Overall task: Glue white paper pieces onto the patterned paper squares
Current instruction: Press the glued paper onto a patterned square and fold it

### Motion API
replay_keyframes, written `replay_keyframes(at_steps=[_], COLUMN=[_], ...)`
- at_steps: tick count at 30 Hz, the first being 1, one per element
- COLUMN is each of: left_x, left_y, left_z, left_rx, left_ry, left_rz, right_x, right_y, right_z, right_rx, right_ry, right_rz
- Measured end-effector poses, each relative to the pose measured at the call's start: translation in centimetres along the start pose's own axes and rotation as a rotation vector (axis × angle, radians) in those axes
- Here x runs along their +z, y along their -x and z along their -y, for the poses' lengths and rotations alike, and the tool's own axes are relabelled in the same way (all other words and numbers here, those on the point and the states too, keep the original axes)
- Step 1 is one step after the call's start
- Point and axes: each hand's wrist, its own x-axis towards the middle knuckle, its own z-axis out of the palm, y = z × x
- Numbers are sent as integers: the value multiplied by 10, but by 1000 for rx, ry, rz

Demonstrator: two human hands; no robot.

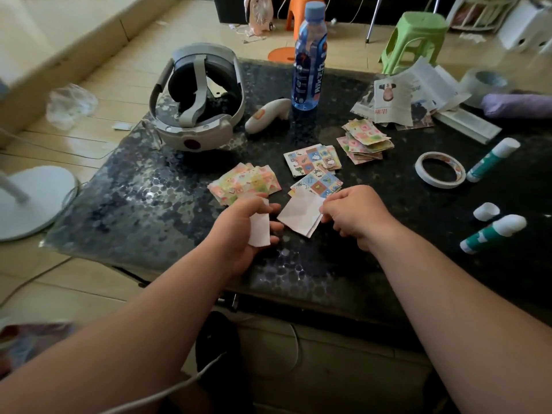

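Note:
My left hand holds a small white paper piece between thumb and fingers, just above the dark table. My right hand pinches the edge of a small stack of white paper squares lying on the table. Beyond my hands lie piles of patterned squares: a pastel pile, a blue cartoon pile, and another pastel pile. An uncapped glue stick lies at the right with its white cap beside it. A second glue stick lies farther back.
A roll of white tape sits right of the piles. A VR headset, its controller and a blue water bottle stand at the back. Newspaper scraps lie at the back right. The table's front edge is near my arms.

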Motion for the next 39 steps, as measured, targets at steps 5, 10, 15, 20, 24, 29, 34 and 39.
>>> replay_keyframes(at_steps=[5, 10, 15, 20, 24, 29, 34, 39], left_x=[2, 5, 6, 7, 10, 9, 11, 16], left_y=[-3, -3, -3, -1, 4, 4, 4, 4], left_z=[-4, -2, -2, -1, 1, 0, 1, 3], left_rx=[51, 40, 33, 44, 38, 31, -13, -43], left_ry=[-70, -155, -208, -263, -308, -312, -256, -249], left_rz=[18, 59, 79, 124, 183, 188, 204, 155], right_x=[1, -2, -6, -3, 0, -4, -6, -4], right_y=[-1, 1, 3, 1, -2, 1, 8, 10], right_z=[1, 4, 4, 1, -1, 0, 2, 2], right_rx=[32, 67, 65, 33, -27, -22, -47, -26], right_ry=[19, 0, 17, 149, 193, 144, 209, 296], right_rz=[-20, 22, 15, 13, -30, 5, 69, 111])
